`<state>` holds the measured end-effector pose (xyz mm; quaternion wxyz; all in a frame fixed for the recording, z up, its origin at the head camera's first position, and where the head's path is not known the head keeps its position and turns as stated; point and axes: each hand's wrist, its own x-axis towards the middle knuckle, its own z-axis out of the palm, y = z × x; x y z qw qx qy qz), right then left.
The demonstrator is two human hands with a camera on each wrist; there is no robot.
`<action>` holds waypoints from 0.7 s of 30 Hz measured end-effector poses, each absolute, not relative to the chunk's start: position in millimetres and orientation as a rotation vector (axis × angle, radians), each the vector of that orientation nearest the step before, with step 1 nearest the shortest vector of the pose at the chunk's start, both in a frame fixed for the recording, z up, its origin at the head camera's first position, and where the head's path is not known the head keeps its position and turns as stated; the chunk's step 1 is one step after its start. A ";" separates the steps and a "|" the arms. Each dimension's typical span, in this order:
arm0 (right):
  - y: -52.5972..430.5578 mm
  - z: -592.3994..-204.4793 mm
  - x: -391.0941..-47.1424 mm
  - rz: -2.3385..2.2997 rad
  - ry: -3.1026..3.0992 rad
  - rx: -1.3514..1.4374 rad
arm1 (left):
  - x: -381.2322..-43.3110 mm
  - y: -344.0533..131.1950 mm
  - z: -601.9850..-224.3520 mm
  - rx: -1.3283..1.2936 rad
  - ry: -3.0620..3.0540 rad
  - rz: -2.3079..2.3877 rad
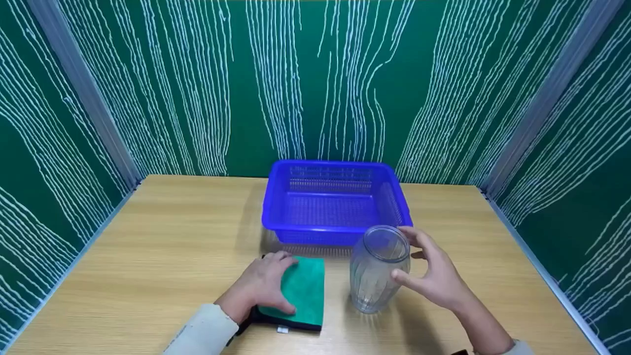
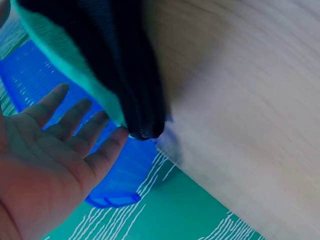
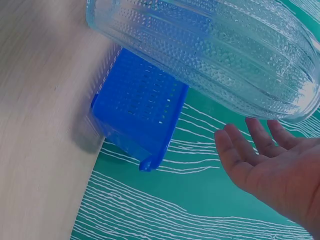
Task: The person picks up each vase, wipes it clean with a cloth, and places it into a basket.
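Observation:
A ribbed clear glass vase [image 1: 379,271] stands upright on the table, its round mouth facing up. My right hand [image 1: 436,276] is at its right side, fingers and thumb spread apart around it; in the right wrist view the fingertips [image 3: 252,122] come right up to the glass near the rim. A folded cloth [image 1: 305,291], green on top and black beneath, lies left of the vase. Over its left edge is my left hand [image 1: 268,278], thumb and fingers spread. The left wrist view has its extended fingers [image 2: 90,132] beside the cloth's dark side.
A blue plastic basket [image 1: 337,229] with perforated walls stands behind the cloth and vase, close to the back wall. Green panels [image 1: 340,84] with wavy white lines enclose the wooden table [image 1: 187,236] at the back and both sides.

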<state>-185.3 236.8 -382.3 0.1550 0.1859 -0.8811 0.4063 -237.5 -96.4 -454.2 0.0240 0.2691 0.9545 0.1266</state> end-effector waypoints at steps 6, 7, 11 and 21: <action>223.2 -364.7 -174.4 1.209 -2.521 0.508 | -240.0 -96.1 -461.3 0.838 2.935 0.323; 221.4 -363.0 -173.5 1.217 -2.527 0.495 | -239.9 -96.2 -461.6 0.837 2.934 0.311; 218.0 -360.2 -173.0 1.238 -2.548 0.453 | -240.3 -95.2 -462.7 0.820 2.931 0.283; 216.1 -365.4 -176.5 1.254 -2.489 0.476 | -239.2 -93.7 -464.4 0.794 2.913 0.326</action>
